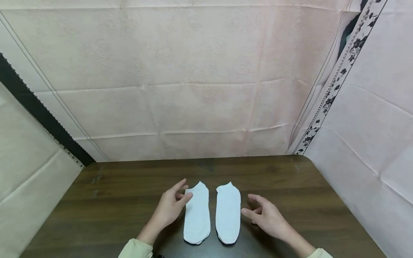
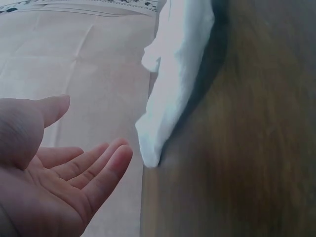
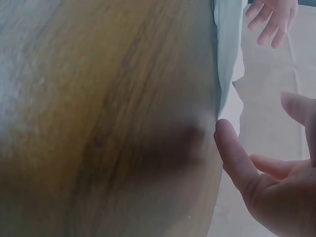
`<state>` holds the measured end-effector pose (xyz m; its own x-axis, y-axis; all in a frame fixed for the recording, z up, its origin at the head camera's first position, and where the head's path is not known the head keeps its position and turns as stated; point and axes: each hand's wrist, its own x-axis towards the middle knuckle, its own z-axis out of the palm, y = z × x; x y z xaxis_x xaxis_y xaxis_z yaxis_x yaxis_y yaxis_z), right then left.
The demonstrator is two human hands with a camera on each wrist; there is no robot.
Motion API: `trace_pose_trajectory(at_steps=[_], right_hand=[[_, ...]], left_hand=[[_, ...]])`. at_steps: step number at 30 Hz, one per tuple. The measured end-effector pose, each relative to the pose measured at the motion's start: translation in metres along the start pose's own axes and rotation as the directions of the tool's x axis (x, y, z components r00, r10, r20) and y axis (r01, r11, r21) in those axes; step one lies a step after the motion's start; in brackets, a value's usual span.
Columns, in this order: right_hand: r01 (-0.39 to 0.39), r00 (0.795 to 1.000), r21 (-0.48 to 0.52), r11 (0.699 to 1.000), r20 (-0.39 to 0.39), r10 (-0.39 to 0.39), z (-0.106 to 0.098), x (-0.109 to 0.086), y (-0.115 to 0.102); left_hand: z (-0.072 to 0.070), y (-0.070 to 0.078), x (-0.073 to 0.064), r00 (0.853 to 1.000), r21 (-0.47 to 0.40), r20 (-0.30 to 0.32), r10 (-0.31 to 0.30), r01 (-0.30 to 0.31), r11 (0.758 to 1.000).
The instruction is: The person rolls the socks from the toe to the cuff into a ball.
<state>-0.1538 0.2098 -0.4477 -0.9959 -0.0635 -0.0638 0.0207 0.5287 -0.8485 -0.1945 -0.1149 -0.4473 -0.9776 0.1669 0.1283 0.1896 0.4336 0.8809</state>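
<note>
Two white ankle socks lie flat side by side on the brown table, their pointed ends toward the far edge: a left sock (image 1: 197,218) and a right sock (image 1: 228,218). Beside the left one is my left hand (image 1: 170,207), fingers loosely bent, its thumb tip overlapping the sock's edge in the head view. The left wrist view has this hand (image 2: 59,182) held apart from the white fabric (image 2: 182,64), with nothing in it. To the right of the other sock my right hand (image 1: 267,218) hovers, relaxed and holding nothing; in its wrist view the fingers (image 3: 237,155) appear close to the sock edge.
The wood-grain table (image 1: 129,200) stretches out around the socks. Pale cloth sheets hang behind it (image 1: 193,107) and along the right side (image 1: 368,143), the latter with a floral border. A dark strip (image 1: 48,114) runs down the left.
</note>
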Motion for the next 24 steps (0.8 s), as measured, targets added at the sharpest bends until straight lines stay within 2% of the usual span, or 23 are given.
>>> trace_pose_trajectory(at_steps=[5,14,24], right_hand=[[-0.005,1.000,0.026,1.000,0.028,0.004,0.002,0.000,0.001],[0.000,0.996,0.133,0.991,0.088,-0.012,0.005,0.001,0.004],[0.025,0.995,0.167,0.986,0.092,-0.040,0.013,0.001,0.006]], left_hand=[[0.006,0.000,0.003,1.000,-0.026,0.006,-0.006,0.007,1.000],[0.020,0.004,0.010,0.999,-0.089,0.044,-0.007,0.011,0.996],[0.036,0.006,0.016,0.995,-0.106,0.097,-0.015,0.026,0.994]])
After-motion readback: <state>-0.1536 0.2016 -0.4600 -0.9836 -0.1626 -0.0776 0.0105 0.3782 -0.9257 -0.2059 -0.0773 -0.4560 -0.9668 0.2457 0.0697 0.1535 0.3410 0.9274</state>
